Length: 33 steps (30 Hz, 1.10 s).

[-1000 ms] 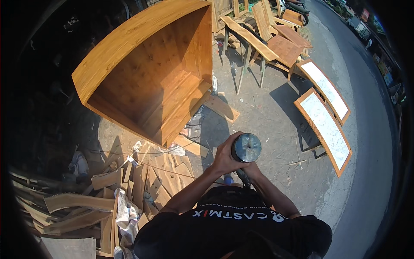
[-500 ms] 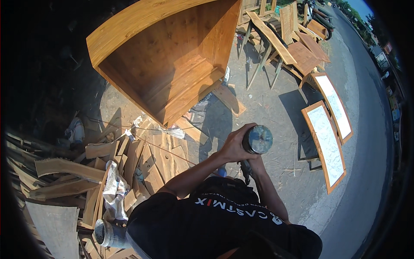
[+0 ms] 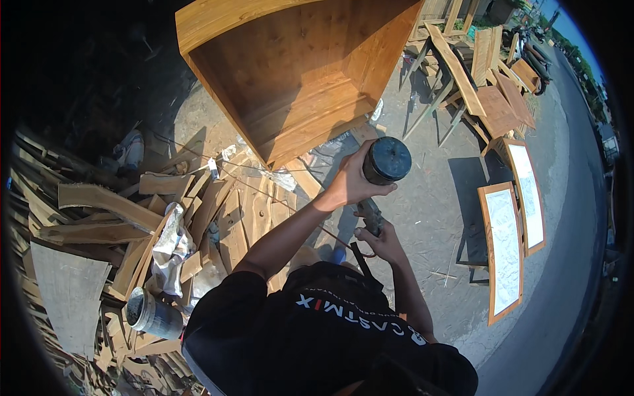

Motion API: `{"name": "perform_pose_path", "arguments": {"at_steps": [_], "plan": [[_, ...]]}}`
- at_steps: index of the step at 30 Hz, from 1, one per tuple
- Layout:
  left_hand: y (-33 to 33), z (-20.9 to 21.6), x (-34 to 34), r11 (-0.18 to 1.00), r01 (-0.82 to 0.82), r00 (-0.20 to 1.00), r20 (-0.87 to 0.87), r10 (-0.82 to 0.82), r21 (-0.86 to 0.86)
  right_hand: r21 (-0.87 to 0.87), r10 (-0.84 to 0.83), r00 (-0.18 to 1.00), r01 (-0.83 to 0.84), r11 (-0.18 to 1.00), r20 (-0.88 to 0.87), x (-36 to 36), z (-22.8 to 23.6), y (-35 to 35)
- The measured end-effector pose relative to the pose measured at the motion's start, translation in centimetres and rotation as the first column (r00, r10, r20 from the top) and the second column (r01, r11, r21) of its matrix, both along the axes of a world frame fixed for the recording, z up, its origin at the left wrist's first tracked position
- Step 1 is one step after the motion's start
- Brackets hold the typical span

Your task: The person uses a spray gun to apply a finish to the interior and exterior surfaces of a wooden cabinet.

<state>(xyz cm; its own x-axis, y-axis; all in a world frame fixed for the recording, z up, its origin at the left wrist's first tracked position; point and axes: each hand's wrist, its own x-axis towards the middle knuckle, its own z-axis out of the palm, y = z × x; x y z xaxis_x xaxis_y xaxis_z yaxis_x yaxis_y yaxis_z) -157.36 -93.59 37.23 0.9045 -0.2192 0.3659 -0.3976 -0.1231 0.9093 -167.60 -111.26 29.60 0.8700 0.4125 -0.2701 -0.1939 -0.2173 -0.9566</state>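
In front of my chest I hold a spray gun [image 3: 371,216] with a dark round cup [image 3: 389,158] on top. My left hand [image 3: 351,179] is wrapped around the side of the cup, thumb toward me. Lower down, my right hand [image 3: 384,243] is closed on the gun's handle. A thin reddish hose [image 3: 323,230] runs from the ground at the left toward the gun. Beyond my hands stands a large open-fronted wooden cabinet [image 3: 297,79], tilted in view, with a brown finish inside. The gun's nozzle cannot be made out.
Wood offcuts [image 3: 105,204] lie heaped at the left, with a white sack [image 3: 173,244] and a grey bucket [image 3: 155,317]. Two wood-framed white panels [image 3: 505,251] stand at the right beside the road [image 3: 568,284]. Farther back are a plank on trestles [image 3: 456,69] and parked motorbikes [image 3: 533,56].
The cup and my left hand have moved up and away from my body. My right hand and the gun's handle have come into clearer sight. The surroundings have shifted rightward in view.
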Motion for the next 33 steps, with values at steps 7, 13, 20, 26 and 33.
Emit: {"name": "perform_pose_path", "arguments": {"at_steps": [7,13,20,26,33], "plan": [[1.2,-0.2,-0.1,0.987,-0.131,0.991,0.039,0.128,0.097,-0.026,-0.224,0.686,0.335,0.942,0.692,4.6,10.4,-3.6],[0.1,-2.7,-1.0,0.992,-0.111,0.992,0.07,0.107,0.058,-0.445,0.207,0.513,0.4,0.801,0.833,7.0,14.5,-0.1],[-0.1,-5.1,-2.0,0.995,-0.051,0.999,-0.014,0.052,0.082,-0.537,0.305,0.524,0.375,0.756,0.795,8.3,11.8,-0.1],[-0.1,-6.0,-2.5,0.996,0.026,0.999,-0.028,-0.024,0.082,-0.423,0.283,0.452,0.246,0.872,0.846,8.5,11.0,-0.8],[0.4,-5.9,-3.3,0.998,0.069,0.998,-0.007,-0.069,0.015,-0.149,-0.015,0.522,0.271,0.951,0.853,8.5,14.3,-6.3]]}}
